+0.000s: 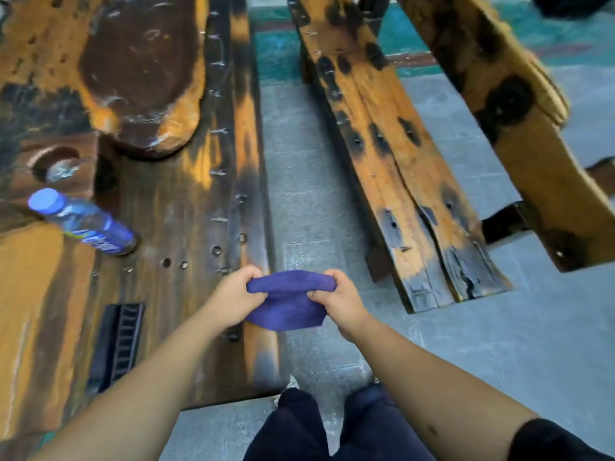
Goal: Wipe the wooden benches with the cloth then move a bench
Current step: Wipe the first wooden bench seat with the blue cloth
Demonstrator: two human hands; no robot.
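Getting the cloth ready to wipe

The purple cloth (289,299) is hanging between the left hand (233,299) and right hand (339,301), both pinching it, near the bench (392,154). Folding it flat should help it wipe better.

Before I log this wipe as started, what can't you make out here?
- Head view: cloth bunched between left hand and right hand; its full size stays hidden.
- Bottle label blurred, unreadable.
- Far bench cut off by the right edge.
- Near bench legs mostly hidden under its seat.
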